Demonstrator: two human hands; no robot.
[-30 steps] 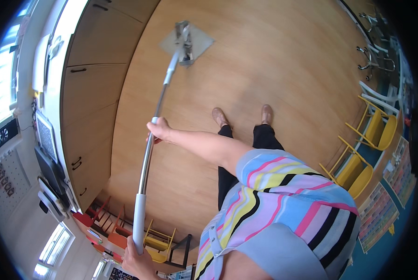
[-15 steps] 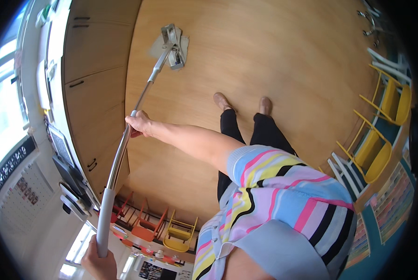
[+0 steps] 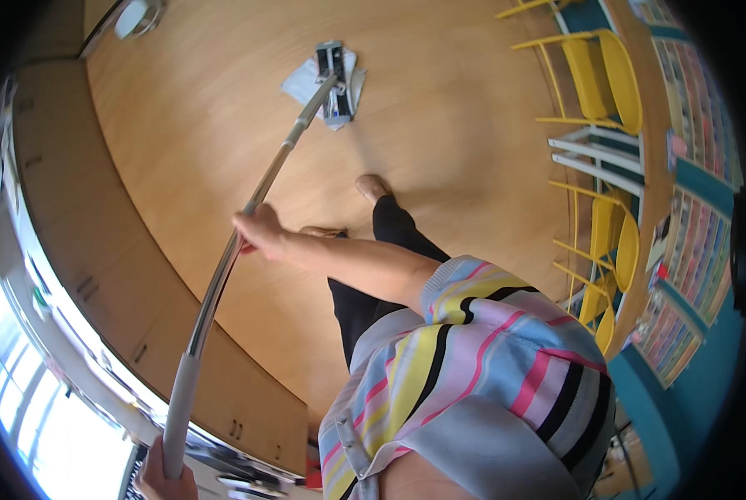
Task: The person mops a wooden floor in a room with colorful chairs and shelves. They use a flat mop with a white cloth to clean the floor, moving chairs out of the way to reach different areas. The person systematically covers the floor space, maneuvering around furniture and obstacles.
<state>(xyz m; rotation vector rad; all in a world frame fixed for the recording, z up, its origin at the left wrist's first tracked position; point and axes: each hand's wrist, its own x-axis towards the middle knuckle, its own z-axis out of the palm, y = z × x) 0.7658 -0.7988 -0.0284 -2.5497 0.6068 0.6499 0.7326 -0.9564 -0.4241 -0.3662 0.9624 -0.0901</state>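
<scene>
Your right hand is wrapped round the mop pole left of centre, left hand gripping its grey handle, lower left. Pole slants up-right to the mop head on pale cloth, upper centre, closer to your right.

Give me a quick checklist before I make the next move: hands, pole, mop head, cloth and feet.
1. Left hand on the pole: ok, closed around the light grip near its end.
2. Right hand on the pole: ok, wrapped around it farther up toward the mop head.
3. Mop head down on the floor: ok, it appears to rest there on the cloth.
4. Cloth squared under the head: not ok, it sits askew, with corners sticking out on both sides.
5. Cloth fastened to the head: cannot tell.
6. Shoes apart from the cloth: ok, floor shows between them.
</scene>
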